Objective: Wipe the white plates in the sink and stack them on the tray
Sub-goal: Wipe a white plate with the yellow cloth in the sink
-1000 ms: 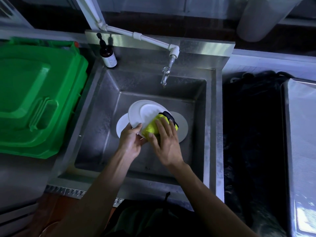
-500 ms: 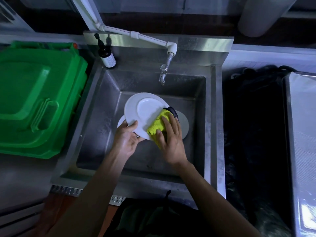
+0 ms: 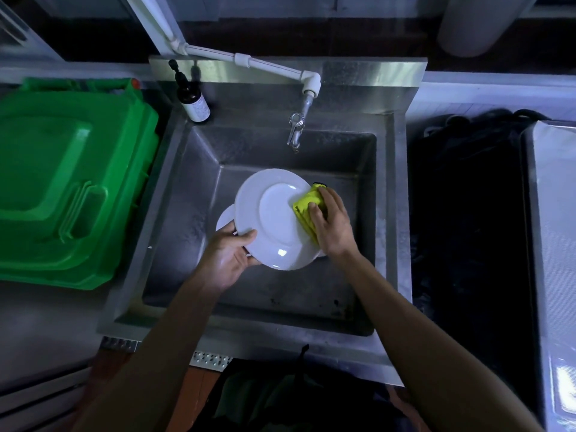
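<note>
A white plate (image 3: 274,219) is held over the steel sink (image 3: 193,169), tilted up toward me. My left hand (image 3: 227,257) grips its lower left rim, thumb on the face. My right hand (image 3: 333,226) presses a yellow sponge (image 3: 307,205) with a dark backing against the plate's right side. Under the held plate, the edge of another white plate (image 3: 225,219) shows on the sink floor at the left. Anything else beneath is hidden.
A tap (image 3: 296,126) on a white pipe hangs over the back of the sink. A dark pump bottle (image 3: 191,99) stands at the sink's back left corner. A green bin lid (image 3: 62,182) lies to the left. A steel tray (image 3: 551,244) sits at the far right.
The plate has risen and tilted more toward me. My right hand and the sponge slid from the plate's lower middle up to its right edge.
</note>
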`<move>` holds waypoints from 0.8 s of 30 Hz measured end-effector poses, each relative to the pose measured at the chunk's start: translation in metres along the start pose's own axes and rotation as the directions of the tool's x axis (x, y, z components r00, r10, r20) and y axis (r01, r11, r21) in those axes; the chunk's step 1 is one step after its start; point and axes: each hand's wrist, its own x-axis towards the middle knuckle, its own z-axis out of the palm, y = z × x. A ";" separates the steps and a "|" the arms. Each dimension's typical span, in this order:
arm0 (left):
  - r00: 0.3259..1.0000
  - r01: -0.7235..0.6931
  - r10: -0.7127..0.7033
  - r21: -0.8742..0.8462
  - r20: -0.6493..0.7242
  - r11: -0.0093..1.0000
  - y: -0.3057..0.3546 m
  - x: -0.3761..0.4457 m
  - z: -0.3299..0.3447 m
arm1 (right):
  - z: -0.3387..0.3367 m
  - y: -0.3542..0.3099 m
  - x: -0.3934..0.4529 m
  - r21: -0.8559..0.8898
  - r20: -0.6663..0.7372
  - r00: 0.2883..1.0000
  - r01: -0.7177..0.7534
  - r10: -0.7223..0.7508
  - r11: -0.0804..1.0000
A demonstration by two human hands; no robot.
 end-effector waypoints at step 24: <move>0.999 0.049 -0.050 0.154 0.000 0.987 -0.007 -0.005 0.017 | 0.026 -0.046 -0.015 -0.251 0.239 0.794 0.606 -0.559 0.755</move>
